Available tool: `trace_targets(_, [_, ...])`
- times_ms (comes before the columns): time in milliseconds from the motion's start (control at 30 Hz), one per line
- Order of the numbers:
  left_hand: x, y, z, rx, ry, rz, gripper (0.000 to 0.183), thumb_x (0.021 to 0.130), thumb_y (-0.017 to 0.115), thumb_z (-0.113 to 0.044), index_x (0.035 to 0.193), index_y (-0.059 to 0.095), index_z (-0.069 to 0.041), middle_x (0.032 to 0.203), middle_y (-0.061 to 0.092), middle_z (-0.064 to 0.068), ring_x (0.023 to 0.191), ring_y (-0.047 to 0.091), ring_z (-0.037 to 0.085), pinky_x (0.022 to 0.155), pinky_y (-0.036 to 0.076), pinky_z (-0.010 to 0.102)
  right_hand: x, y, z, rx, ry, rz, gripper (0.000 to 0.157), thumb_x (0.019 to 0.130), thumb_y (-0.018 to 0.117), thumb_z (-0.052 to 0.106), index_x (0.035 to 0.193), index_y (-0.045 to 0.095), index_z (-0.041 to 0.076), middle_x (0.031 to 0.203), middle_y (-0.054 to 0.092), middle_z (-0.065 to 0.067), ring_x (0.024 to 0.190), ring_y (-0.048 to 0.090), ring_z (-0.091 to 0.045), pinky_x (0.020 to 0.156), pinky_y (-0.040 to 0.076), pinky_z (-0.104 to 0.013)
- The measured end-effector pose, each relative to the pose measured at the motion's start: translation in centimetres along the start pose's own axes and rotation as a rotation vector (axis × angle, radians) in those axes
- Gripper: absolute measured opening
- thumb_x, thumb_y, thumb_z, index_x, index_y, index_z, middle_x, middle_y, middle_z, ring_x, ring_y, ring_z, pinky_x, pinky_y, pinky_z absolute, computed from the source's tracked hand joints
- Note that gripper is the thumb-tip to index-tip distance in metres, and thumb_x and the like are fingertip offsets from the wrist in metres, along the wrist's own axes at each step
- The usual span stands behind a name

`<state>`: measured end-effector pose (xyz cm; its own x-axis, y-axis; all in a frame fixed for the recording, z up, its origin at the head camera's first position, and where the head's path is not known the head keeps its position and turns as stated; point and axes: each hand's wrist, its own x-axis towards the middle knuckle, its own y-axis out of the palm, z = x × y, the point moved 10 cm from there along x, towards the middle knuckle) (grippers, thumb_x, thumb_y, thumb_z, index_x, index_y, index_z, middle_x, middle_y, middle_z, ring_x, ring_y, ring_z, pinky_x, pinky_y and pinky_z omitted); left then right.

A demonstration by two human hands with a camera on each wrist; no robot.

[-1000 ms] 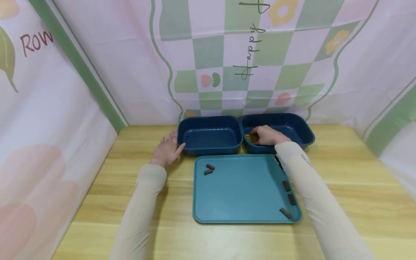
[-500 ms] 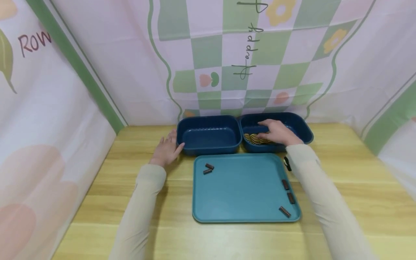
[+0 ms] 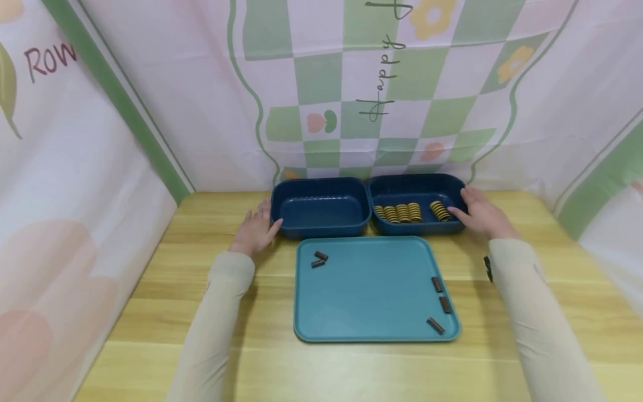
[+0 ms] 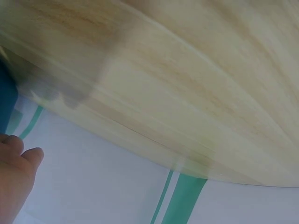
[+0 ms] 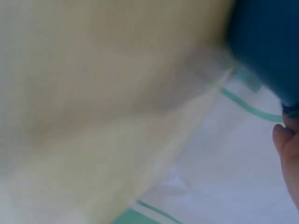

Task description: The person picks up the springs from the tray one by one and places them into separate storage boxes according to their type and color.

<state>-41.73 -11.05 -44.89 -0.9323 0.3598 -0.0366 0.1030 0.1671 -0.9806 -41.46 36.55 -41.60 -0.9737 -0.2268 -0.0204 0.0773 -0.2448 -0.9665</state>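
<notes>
My left hand (image 3: 253,229) rests against the left end of the left blue bin (image 3: 321,230), fingers extended along its side and thumb at the front corner of the rim. Nothing lies in that bin. At the other end, my right hand (image 3: 484,213) touches the right end of the right blue bin (image 3: 417,228), its thumb and fingers reaching over the rim. Inside stand several yellow-and-black striped ridged rolls (image 3: 402,213) in a row at the left, and one more striped roll (image 3: 440,211) near my right thumb. Both wrist views show only fingertips beside a bin wall.
In front of the bins lies a teal tray (image 3: 372,296). Two small dark ridged pieces (image 3: 318,263) are at its upper left, and several more dark pieces (image 3: 436,325) along its right side. A patterned cloth (image 3: 321,67) hangs behind the wooden table (image 3: 271,368).
My right hand has let go of the striped rolls, lifted out of the right bin and moved right to its end rim, uncovering the rolls. My left hand has stayed in place.
</notes>
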Motion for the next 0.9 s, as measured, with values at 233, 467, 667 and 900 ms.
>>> trace_targets(233, [0.0,0.0,0.2,-0.04,-0.011,0.015,0.072,0.103,0.024,-0.043,0.147,0.002,0.009,0.155,0.007,0.022,0.142,0.012,0.033,0.113,0.013,0.05,-0.2,0.7,-0.4,0.031,0.011,-0.001,0.079,0.101,0.032,0.046,0.142,0.009,-0.018,0.148,0.004,-0.037,0.138,0.004,-0.047,0.111,0.008,-0.056])
trace_targets(467, [-0.4,-1.6,0.0,-0.08,0.034,-0.097,0.074,0.101,0.031,-0.045,0.148,0.007,0.008,0.153,0.016,0.024,0.139,0.022,0.036,0.111,0.02,0.051,-0.5,1.0,-0.4,0.022,0.03,-0.017,0.079,0.101,0.029,0.047,0.142,0.011,-0.018,0.148,0.006,-0.036,0.138,0.006,-0.048,0.11,0.009,-0.056])
trace_targets(667, [-2.4,-5.7,-3.3,-0.053,0.241,-0.455,0.054,0.092,0.059,-0.03,0.134,0.047,0.003,0.128,0.054,0.021,0.116,0.052,0.035,0.098,0.042,0.044,-0.6,1.1,-0.7,0.037,0.04,-0.039,0.077,0.102,0.028,0.046,0.142,0.01,-0.017,0.149,0.005,-0.035,0.138,0.004,-0.046,0.111,0.009,-0.055])
trace_targets(900, [-4.8,-4.8,-10.2,-0.244,0.512,-0.428,0.023,0.085,0.072,-0.017,0.101,0.068,0.0,0.097,0.064,0.009,0.091,0.061,0.022,0.08,0.052,0.033,-0.6,1.1,-0.6,0.047,0.045,-0.043,0.075,0.102,0.03,0.043,0.143,0.01,-0.016,0.149,0.006,-0.034,0.139,0.005,-0.045,0.112,0.008,-0.054])
